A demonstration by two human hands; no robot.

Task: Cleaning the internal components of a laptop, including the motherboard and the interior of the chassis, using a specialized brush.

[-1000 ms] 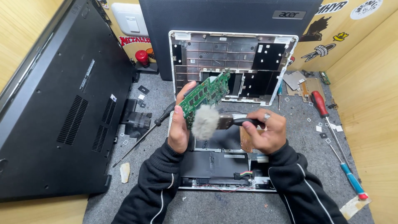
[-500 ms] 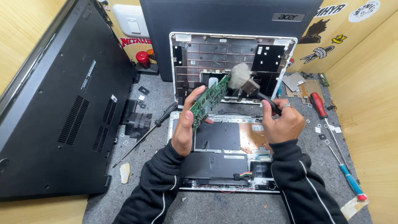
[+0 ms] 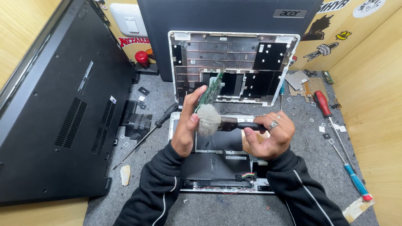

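Observation:
My left hand [image 3: 187, 125] holds a green circuit board [image 3: 211, 90] upright, edge-on to the camera, above an opened laptop base [image 3: 222, 167]. My right hand [image 3: 268, 134] grips the dark handle of a round, fluffy grey brush [image 3: 208, 119], whose bristles press against the lower part of the board next to my left thumb. Behind the hands stands the laptop's bare silver keyboard frame [image 3: 234, 67], propped upright.
A large black laptop bottom cover [image 3: 58, 109] leans at the left. A black screwdriver [image 3: 144, 134] lies left of the base. A red-handled screwdriver [image 3: 322, 102] and a blue-handled one [image 3: 354, 180] lie at the right, among small loose parts on the grey mat [image 3: 310, 159].
The brush went from the board's lower face up to its top right, and is now back down at the lower end. The board has turned more edge-on.

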